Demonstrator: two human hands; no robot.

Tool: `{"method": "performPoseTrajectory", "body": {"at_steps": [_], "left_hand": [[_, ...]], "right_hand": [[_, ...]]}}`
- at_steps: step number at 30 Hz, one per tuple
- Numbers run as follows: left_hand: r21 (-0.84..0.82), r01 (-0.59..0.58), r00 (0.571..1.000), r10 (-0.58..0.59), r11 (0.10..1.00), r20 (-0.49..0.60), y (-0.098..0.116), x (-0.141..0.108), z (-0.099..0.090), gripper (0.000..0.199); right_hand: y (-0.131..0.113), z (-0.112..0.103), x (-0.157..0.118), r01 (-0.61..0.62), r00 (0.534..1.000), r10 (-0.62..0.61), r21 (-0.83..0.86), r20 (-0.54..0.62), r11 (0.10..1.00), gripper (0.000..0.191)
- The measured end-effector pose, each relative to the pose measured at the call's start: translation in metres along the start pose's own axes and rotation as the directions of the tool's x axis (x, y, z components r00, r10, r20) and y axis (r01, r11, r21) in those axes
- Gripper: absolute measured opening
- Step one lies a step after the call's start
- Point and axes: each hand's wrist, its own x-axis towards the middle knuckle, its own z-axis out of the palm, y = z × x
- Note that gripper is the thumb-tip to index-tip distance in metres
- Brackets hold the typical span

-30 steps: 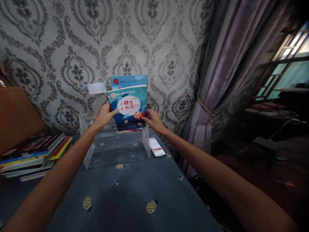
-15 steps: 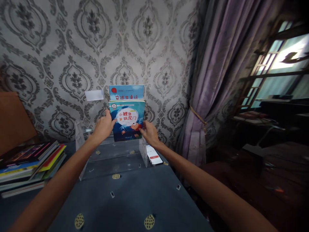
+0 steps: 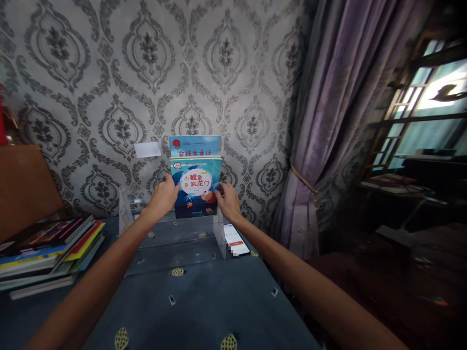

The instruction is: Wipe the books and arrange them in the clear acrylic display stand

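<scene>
A blue picture book with a white oval and red title on its cover stands upright towards the back of a clear stepped stand. At its left edge, my left hand grips with the thumb on the cover side. My right hand closes on the right edge, its thumb and fingers bent at the cover. Behind this book rises a lighter blue book with a red title; its lower part is hidden. Whether the hands also touch the rear book cannot be seen.
A pile of books lies at the left by a brown box. A lit phone rests just right of the stand. Patterned wallpaper backs the table; a purple curtain hangs at the right.
The whole view has shifted slightly, so everything appears a little lower and further right. My right hand sits a bit higher along the book's edge; both hands stay on the book.
</scene>
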Motion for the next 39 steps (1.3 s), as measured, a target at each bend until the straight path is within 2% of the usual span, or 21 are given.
{"method": "performPoseTrajectory", "body": {"at_steps": [20,26,33,39], "left_hand": [[-0.074,0.035,0.999,-0.035,0.997,0.003,0.001,0.003,0.005,0.030],[-0.128,-0.003,1.000,0.004,0.992,0.012,-0.004,0.001,0.003,0.029],[-0.112,0.018,0.999,-0.014,0.994,0.035,-0.005,0.001,0.002,0.025],[-0.074,0.044,0.997,-0.038,0.996,0.071,-0.003,0.003,0.001,0.026]], "right_hand": [[0.005,0.003,0.001,-0.010,1.000,0.009,-0.026,-0.012,1.000,0.030],[0.005,-0.001,-0.002,-0.009,1.000,0.009,0.009,0.008,1.000,0.031],[0.006,-0.002,-0.014,-0.071,0.997,0.072,0.051,-0.001,0.996,0.035],[0.005,-0.002,-0.014,-0.116,0.993,0.118,0.079,-0.027,0.990,0.033]]}}
